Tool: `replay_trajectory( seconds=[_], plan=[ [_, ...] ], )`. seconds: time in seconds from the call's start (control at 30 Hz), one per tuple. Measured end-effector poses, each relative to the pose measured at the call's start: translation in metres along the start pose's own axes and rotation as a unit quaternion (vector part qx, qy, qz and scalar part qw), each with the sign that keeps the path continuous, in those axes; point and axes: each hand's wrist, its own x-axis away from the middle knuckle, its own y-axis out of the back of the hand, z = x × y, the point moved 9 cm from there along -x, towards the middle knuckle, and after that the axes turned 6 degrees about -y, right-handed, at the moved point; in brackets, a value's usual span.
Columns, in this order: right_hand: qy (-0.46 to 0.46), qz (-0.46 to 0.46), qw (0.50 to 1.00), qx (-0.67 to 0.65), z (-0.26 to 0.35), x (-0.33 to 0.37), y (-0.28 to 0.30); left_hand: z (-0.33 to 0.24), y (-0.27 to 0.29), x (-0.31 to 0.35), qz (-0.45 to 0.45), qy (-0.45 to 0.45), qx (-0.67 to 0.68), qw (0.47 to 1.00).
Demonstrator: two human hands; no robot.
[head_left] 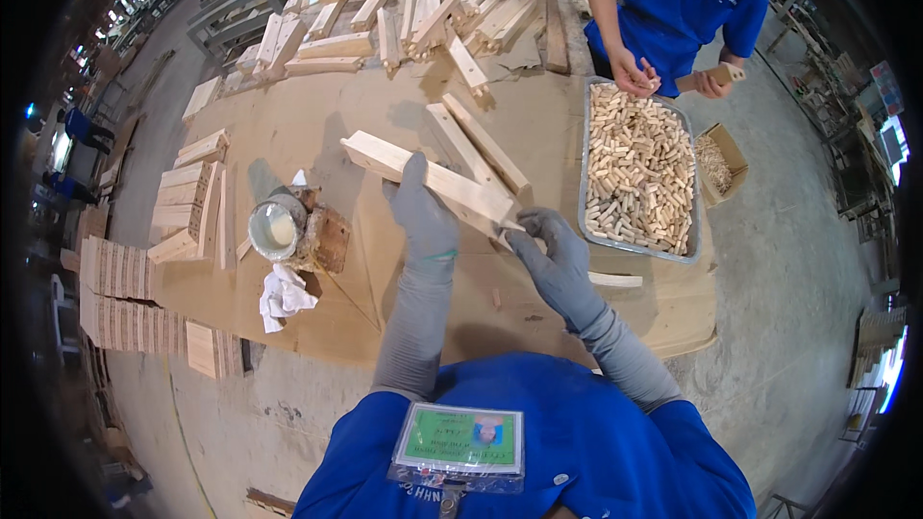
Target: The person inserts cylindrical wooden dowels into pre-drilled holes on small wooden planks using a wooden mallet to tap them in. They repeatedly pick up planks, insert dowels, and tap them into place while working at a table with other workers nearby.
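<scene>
My gloved left hand (423,211) is wrapped round the middle of a pale wooden rail (447,183), holding it tilted above the table. At the rail's near right end, the fingers of my gloved right hand (553,264) are pinched together. A small pale tip shows by those fingers, too small to name. Just beyond the rail, two more wooden rails (498,156) lie side by side on the cardboard-covered table. To the right stands a grey tray (585,194) heaped with short wooden dowels (639,173).
A pot (256,229) of whitish liquid stands left beside a brown block (330,238), with a crumpled white cloth (286,296) nearer me. Stacked wood pieces (183,202) line the left edge; loose rails (423,24) cover the far side. A co-worker's hand (635,74) is beyond the tray.
</scene>
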Motion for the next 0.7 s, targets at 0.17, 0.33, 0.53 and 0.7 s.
replay_trajectory(
  seconds=[0.17,0.33,0.53,0.7],
  plan=[
    [-0.051,0.224,0.959,0.169,-0.045,0.043,-0.056,0.005,0.034,-0.024,-0.075,0.126,0.065,0.987],
    [0.104,0.282,0.904,0.303,-0.111,0.083,-0.109,0.002,0.032,-0.020,-0.032,0.135,0.072,0.988],
    [-0.091,0.216,0.971,-0.037,-0.049,0.042,-0.053,0.011,0.033,-0.016,-0.036,0.171,0.076,0.982],
    [-0.092,0.115,0.953,-0.264,0.020,0.016,-0.018,0.010,0.004,0.005,-0.033,0.201,0.100,0.974]
  ],
)
